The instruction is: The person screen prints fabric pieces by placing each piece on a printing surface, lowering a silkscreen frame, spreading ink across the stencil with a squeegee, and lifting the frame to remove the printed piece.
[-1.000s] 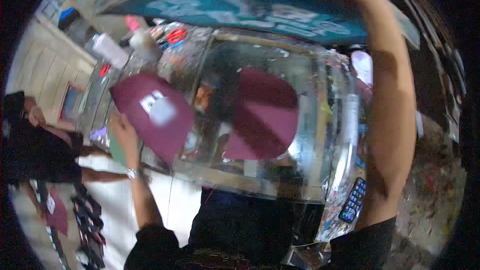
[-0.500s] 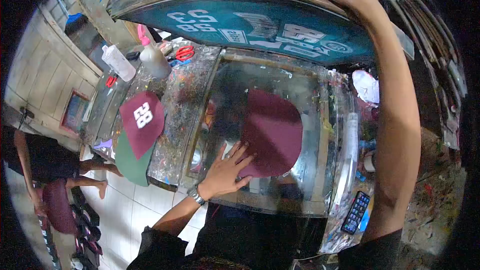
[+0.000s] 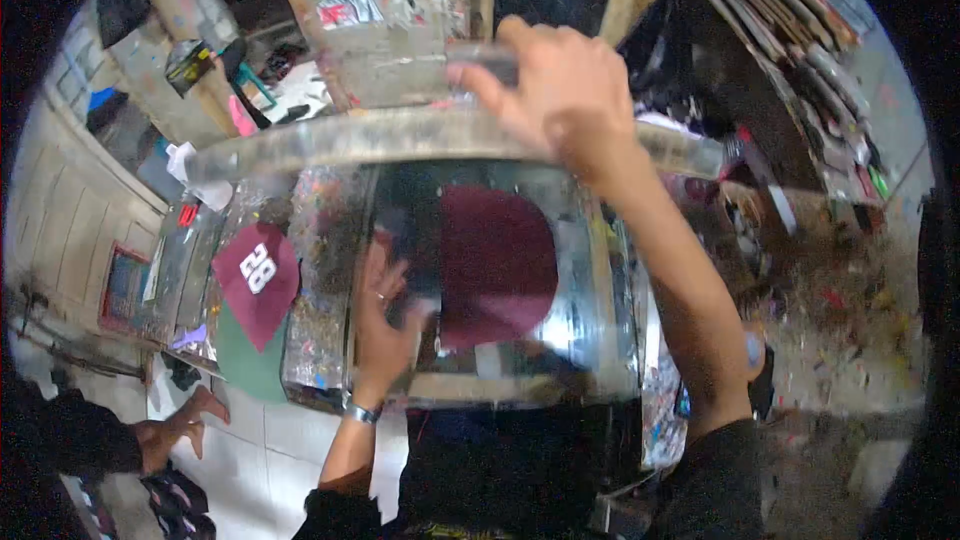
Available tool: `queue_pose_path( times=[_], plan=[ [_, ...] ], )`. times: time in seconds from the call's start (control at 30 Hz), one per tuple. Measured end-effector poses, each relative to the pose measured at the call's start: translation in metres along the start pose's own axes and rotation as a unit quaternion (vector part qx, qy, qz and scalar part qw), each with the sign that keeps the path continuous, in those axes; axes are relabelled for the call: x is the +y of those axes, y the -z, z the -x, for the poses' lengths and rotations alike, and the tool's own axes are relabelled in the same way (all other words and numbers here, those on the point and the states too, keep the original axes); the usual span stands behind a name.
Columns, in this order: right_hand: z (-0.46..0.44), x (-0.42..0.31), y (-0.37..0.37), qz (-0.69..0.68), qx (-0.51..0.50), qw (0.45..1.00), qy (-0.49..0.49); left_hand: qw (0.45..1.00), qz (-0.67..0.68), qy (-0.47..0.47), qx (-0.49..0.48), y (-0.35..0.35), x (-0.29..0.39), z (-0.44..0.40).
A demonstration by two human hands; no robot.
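Note:
A maroon fabric panel (image 3: 498,270), rounded on its right side, lies on the glass-topped work surface (image 3: 475,385) in front of me. My left hand (image 3: 385,315), with a ring and a metal watch, hovers or rests just left of the panel. Its fingers are spread and blurred, the thumb close to the panel's edge. Across the back runs the wooden bar of a screen-printing frame (image 3: 370,137), seen almost edge-on and blurred. My right hand (image 3: 570,90) is over that bar and seems to grip it; a grey blur near the thumb is unclear.
On the bench to the left, a maroon panel (image 3: 258,280) printed with a white "28" overlaps a green panel (image 3: 252,360). A white bottle (image 3: 205,180) and red scissors (image 3: 187,215) are farther back. Another person's bare foot (image 3: 210,405) shows at lower left.
The screen frame has swung from showing its teal printed face to nearly edge-on, with my right hand moving along. My left hand has come off the maroon panel to its left. The view has shifted.

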State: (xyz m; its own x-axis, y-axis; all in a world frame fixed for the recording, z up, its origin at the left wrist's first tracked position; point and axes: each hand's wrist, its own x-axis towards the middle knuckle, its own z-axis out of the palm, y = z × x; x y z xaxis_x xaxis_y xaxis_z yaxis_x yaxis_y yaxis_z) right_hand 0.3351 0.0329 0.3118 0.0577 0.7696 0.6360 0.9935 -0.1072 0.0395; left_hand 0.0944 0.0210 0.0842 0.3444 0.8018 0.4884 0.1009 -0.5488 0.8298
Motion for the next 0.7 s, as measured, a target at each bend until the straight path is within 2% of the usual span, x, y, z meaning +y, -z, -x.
queue_pose_path(
  times=[0.03,0.07,0.1,0.13,0.2,0.23,0.27,0.33,0.43,0.47,0.53,0.6,0.7],
  plan=[
    [0.035,-0.003,-0.023,-0.004,0.123,0.990,0.069,0.984,0.137,0.023,0.108,0.009,0.008,-0.003],
    [0.064,-0.012,-0.031,-0.026,0.123,0.989,0.076,0.984,0.141,0.026,0.107,0.019,0.017,0.000],
    [0.093,-0.021,-0.036,-0.050,0.100,0.989,0.099,0.959,0.200,0.125,0.154,0.028,0.026,0.002],
    [0.120,-0.027,-0.046,-0.069,0.069,0.990,0.098,0.919,0.257,0.224,0.200,0.037,0.030,0.007],
    [0.160,-0.033,-0.078,-0.080,-0.066,0.992,0.068,0.902,0.203,0.336,0.182,0.035,-0.025,0.052],
    [0.169,-0.032,-0.091,-0.093,-0.194,0.976,0.026,0.898,0.200,0.349,0.181,0.032,-0.039,0.064],
    [0.168,-0.024,-0.098,-0.096,-0.197,0.976,0.018,0.890,0.192,0.372,0.179,0.030,-0.049,0.077],
    [0.165,-0.005,-0.111,-0.198,-0.342,0.918,0.032,0.909,0.142,0.362,0.151,0.031,-0.063,0.094],
    [0.182,-0.009,-0.107,-0.189,-0.346,0.916,0.071,0.937,0.074,0.312,0.140,0.027,-0.066,0.092],
    [0.186,-0.019,-0.106,-0.165,-0.345,0.922,0.067,0.947,0.037,0.290,0.134,0.026,-0.062,0.092],
    [0.195,-0.016,-0.147,-0.115,-0.207,0.963,0.130,0.942,0.077,0.280,0.168,0.022,-0.060,0.092],
    [0.157,-0.003,-0.181,-0.038,-0.195,0.974,0.106,0.940,0.097,0.285,0.160,0.024,-0.063,0.094],
    [0.110,0.027,-0.214,-0.089,-0.196,0.974,0.064,0.926,0.128,0.322,0.151,0.029,-0.071,0.095]
  ],
)
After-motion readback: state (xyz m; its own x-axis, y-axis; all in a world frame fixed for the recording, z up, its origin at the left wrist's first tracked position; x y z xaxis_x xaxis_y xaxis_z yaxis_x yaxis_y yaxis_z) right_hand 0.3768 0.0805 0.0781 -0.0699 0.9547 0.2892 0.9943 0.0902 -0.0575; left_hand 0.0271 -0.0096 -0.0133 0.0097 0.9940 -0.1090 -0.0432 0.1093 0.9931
